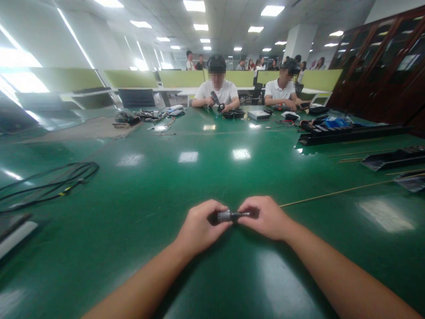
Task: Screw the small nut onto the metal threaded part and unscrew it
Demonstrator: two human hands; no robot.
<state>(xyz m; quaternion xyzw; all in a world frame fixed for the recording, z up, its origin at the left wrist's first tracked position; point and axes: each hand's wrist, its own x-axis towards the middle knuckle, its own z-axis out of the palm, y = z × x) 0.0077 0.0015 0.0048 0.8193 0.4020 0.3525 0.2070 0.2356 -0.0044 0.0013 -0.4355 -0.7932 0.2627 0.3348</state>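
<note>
Low in the middle of the head view, both hands meet over a small grey metal cylinder (223,215) with a thinner dark shaft (236,215). Its kind is not clear. The piece lies roughly level, just above the green table (186,186) or touching it. My left hand (202,223) pinches the grey end between thumb and fingers, and part of that end is hidden in the palm. At the other end, my right hand (264,216) is closed around the shaft's shiny tip with thumb and fingertips.
A thin brass-coloured rod (332,192) runs rightward from behind my right hand. Black cables (66,181) loop on the left. Black channel pieces (352,133) lie to the right. Across the table, two people in white shirts (216,93) handle parts.
</note>
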